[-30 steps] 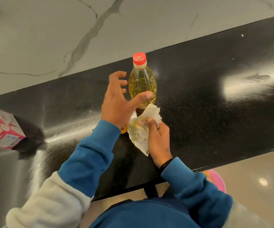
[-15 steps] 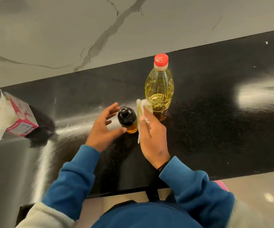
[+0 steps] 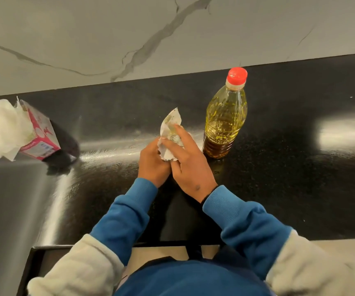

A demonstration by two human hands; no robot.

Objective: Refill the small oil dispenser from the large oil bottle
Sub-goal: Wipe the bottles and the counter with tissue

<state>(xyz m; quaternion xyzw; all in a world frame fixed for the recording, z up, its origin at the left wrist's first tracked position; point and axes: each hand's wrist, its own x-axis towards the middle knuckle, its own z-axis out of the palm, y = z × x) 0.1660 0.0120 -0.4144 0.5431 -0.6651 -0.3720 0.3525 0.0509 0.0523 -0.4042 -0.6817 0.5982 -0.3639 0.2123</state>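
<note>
Beside ribbed oil bottle (image 3: 225, 116), hands (image 3: 172, 161), apparently around crumpled tissue (image 3: 170, 133).

No legible text; print on pink tissue box (image 3: 41, 139) label too blurred.

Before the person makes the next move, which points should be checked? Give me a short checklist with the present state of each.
1. Large oil bottle stands upright on the black counter: ok.
2. Red cap sits on the bottle: ok; whether it is tight, cannot tell.
3. Small dispenser is visible and closed: cannot tell, both hands cover that spot.
4. Right hand holds the crumpled tissue: ok, fingers press over it.
5. Left hand steadies what is being wiped: cannot tell, its fingers are hidden under the tissue.
6. Tissue box with spare tissues lies on the counter to the left: ok.
</note>
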